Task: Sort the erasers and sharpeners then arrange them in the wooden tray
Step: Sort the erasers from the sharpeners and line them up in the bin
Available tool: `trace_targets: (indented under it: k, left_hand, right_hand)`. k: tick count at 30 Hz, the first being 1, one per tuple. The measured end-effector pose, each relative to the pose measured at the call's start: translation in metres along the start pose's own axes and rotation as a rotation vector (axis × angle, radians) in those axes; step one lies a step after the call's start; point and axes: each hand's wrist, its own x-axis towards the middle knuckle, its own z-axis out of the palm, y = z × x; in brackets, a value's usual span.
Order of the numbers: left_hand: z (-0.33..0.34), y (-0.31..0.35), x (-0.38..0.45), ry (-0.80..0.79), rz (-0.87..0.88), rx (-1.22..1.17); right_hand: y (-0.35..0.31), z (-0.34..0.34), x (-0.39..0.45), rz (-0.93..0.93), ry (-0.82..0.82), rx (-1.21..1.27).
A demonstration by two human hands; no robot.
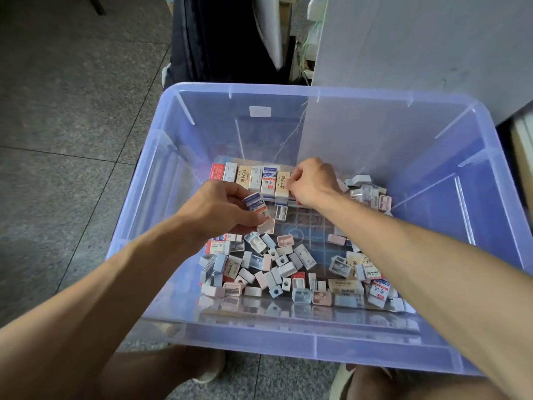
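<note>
Inside a clear blue plastic bin (288, 93) lies a loose heap of wrapped erasers and small sharpeners (282, 269). A row of erasers (251, 177) stands side by side along the bin's far side. My left hand (222, 209) pinches a blue, white and red wrapped eraser (256, 207) just above the heap. My right hand (311, 183) is at the right end of the row, fingers curled round an eraser there that is mostly hidden. No wooden tray can be seen.
The bin sits on a grey tiled floor (72, 111). A grey cabinet (418, 44) and dark hanging cloth (225, 39) stand behind it. My knees and sandalled feet (210, 368) are at the near edge. More sharpeners (366, 192) pile up at the bin's right.
</note>
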Motion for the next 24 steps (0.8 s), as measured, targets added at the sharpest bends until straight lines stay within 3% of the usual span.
trace_targets:
  k: [2,4,8,17,18,22,24]
  left_hand:
    - [0.001,0.001,0.001,0.007,0.011,-0.007]
    - [0.001,0.002,0.004,0.009,0.012,0.012]
    - [0.003,0.004,0.009,-0.029,0.034,0.025]
    - [0.026,0.015,0.029,-0.161,0.137,0.060]
    - [0.028,0.014,0.034,-0.127,0.186,0.153]
    - [0.028,0.002,0.062,0.129,0.612,0.922]
    - [0.031,-0.009,0.076,0.147,0.708,1.084]
  right_hand:
    - [-0.001,-0.009,-0.010,-0.036,-0.015,0.004]
    - [-0.002,-0.021,-0.025,-0.057,-0.098,0.166]
    - [-0.005,-0.045,-0.060,-0.033,-0.460,0.522]
    - [0.019,-0.061,-0.060,-0.031,-0.441,0.447]
    - [0.021,-0.062,-0.056,-0.009,-0.387,0.418]
    - [0.030,-0.057,-0.032,0.155,-0.107,0.323]
    - [0.031,-0.042,-0.020,0.174,-0.049,0.337]
